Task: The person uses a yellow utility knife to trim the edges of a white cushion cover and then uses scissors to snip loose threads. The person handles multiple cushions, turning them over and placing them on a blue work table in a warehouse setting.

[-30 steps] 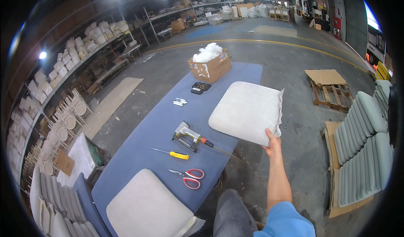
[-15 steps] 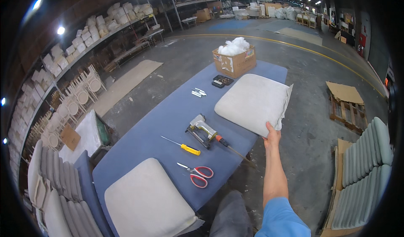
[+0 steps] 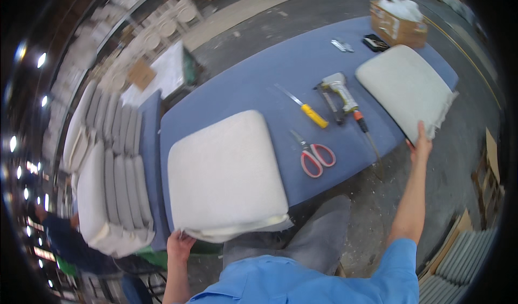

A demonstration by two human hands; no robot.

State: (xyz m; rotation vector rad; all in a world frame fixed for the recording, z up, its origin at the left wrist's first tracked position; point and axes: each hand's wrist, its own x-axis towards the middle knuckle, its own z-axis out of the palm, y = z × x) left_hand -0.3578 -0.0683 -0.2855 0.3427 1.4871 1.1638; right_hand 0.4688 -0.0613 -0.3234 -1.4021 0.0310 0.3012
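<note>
Two pale fabric-covered seat cushions lie on a blue-topped table. My left hand has its fingers closed on the near left corner of the left cushion, where loose fabric hangs past the edge. With the thumb on top and fingers beneath, my right hand grips the near corner of the right cushion, whose right edge shows ragged cloth. Between the cushions lie red-handled scissors, a yellow-handled screwdriver and a staple gun with a hose attached.
On the table's far end stand a cardboard box of white stuffing, a small black case and white strips. Stacked cushions rise at the left; a person in dark clothing is beyond. More grey cushions stand lower right.
The view has swung to the left and down. My left hand has come into view, on the left cushion's near corner. My right hand keeps its hold on the right cushion.
</note>
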